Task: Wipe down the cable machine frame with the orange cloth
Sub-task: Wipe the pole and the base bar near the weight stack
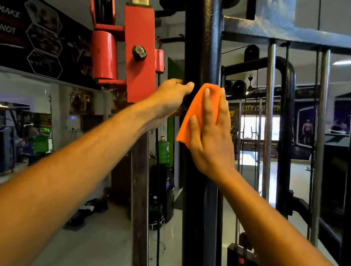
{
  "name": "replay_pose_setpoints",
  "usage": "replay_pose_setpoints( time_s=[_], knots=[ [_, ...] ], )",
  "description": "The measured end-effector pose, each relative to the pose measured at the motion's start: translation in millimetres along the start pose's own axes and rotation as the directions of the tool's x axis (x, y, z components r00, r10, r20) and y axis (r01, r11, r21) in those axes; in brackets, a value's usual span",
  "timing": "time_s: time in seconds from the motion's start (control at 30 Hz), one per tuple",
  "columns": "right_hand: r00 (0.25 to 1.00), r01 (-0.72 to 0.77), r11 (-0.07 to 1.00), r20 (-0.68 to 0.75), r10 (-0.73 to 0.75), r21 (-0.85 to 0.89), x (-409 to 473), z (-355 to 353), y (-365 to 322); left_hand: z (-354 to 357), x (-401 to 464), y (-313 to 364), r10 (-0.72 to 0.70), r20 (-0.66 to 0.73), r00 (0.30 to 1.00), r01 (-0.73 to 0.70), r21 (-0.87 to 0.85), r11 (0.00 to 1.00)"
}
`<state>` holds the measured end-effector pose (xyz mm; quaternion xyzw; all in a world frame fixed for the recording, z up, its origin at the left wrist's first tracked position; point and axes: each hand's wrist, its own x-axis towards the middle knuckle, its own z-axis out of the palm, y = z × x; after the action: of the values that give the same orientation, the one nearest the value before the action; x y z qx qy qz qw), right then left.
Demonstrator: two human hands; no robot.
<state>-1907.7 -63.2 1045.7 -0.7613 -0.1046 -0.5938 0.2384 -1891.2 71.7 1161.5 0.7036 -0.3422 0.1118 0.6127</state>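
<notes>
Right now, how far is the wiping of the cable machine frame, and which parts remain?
In hand: the right hand presses the orange cloth flat against the black upright post, at mid height. The left hand grips the same post beside it. Done: I cannot tell; no wiped area stands out. Left, probably: the dusty-looking top crossbar, the lower post and the red pulley carriage.

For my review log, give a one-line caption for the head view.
Right hand presses the orange cloth flat against the black upright post; left hand grips the post.
</notes>
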Motion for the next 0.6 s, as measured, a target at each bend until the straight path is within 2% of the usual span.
replay_pose_setpoints(
  time_s=[0.17,0.33,0.6],
  knots=[
    [0.999,0.028,0.998,-0.032,-0.030,-0.064,-37.3,11.8,1.8,-0.3,-3.7,-12.5,-0.004,0.026,1.000,0.004,-0.024,1.000],
    [0.999,-0.024,0.999,0.032,0.025,-0.043,-102.5,18.2,17.6,-2.8,-8.5,-28.5,-0.030,0.073,0.997,0.034,-0.055,0.998],
    [1.000,-0.018,0.999,-0.012,0.018,-0.048,-32.0,9.2,0.6,-3.9,-11.6,-31.7,-0.018,0.090,0.996,0.025,-0.076,0.997]
  ],
)
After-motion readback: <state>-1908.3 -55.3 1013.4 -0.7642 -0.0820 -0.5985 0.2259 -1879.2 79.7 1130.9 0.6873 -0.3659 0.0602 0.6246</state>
